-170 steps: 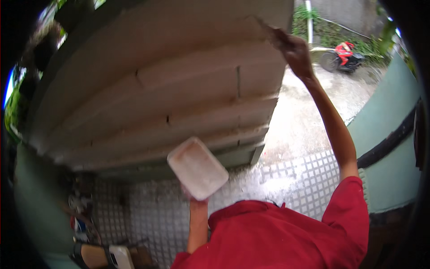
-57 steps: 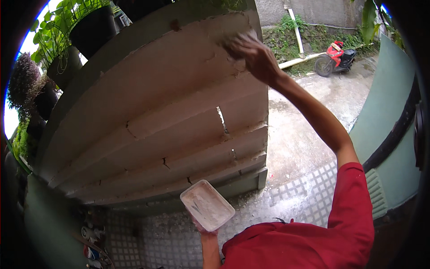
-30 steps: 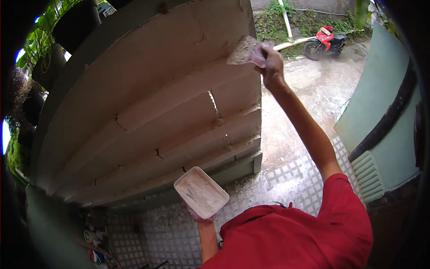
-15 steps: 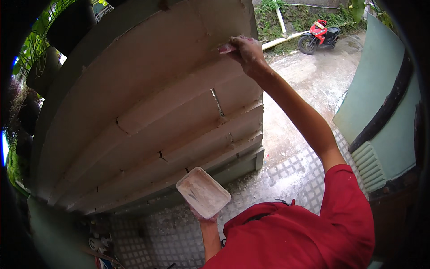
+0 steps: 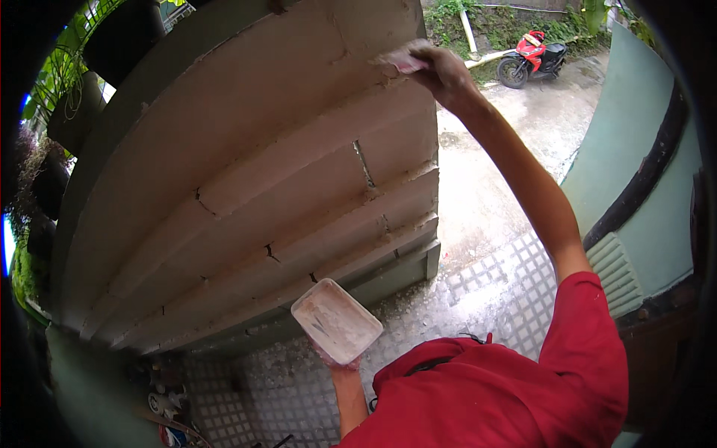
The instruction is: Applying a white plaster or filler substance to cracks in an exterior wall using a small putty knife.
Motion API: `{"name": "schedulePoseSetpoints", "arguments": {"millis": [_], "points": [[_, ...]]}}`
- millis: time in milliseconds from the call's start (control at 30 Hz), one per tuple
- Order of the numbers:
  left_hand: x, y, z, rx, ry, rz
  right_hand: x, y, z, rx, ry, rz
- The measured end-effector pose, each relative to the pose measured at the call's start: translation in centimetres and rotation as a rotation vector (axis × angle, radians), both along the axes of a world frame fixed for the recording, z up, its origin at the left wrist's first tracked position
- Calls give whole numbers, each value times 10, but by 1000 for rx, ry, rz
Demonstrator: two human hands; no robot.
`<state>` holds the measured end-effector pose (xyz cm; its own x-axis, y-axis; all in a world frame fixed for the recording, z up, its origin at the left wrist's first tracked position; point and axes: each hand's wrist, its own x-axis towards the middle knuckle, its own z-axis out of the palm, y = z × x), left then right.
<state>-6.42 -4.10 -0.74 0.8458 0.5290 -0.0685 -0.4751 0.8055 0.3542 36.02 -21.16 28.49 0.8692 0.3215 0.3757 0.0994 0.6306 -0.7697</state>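
My left hand (image 5: 342,361) is closed under a shallow, rectangular white tray (image 5: 357,305), holding it tilted in front of my chest. Whitish paste is smeared over the tray's inside, with a few dark streaks. My right hand (image 5: 448,75), arm stretched far forward, is closed round a small, flat pinkish piece (image 5: 408,63) coated in white; its exact kind is unclear. That piece is pressed to the upper part of a large ridged wall (image 5: 246,149), close to its right edge. Cracks (image 5: 363,163) and dark gaps run across the wall's ridges. Both hands look smudged with white.
Below lies a patterned tile floor (image 5: 493,287) with whitish spots. A pale green wall (image 5: 627,127) stands on the right. Beyond the opening, a red motorbike (image 5: 532,58) is parked on a concrete path (image 5: 508,142). Dark plant pots (image 5: 123,41) line the upper left.
My right hand has moved slightly to the right, sliding the pinkish piece along the wall toward its edge. The left hand and tray have hardly shifted.
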Motion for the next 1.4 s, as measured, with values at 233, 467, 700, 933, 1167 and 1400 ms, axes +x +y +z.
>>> {"name": "schedulePoseSetpoints", "arguments": {"millis": [233,467,700,933,1167,1400], "points": [[0,-9,-2,51,8,-20,-21,22,-3,-80,203,-146],[0,-12,-3,91,25,-31,-13,18,2,-33,146,-87],[4,-17,-2,120,36,-31,-9,-4,-49,-14,125,32],[15,-22,1,157,46,-46,-4,11,-48,-52,-59,-245],[4,-21,-1,198,54,-34,-4,-18,-18,-254,-278,-240],[7,-18,3,238,71,-38,66,-36,-9,-482,-485,-406]]}}
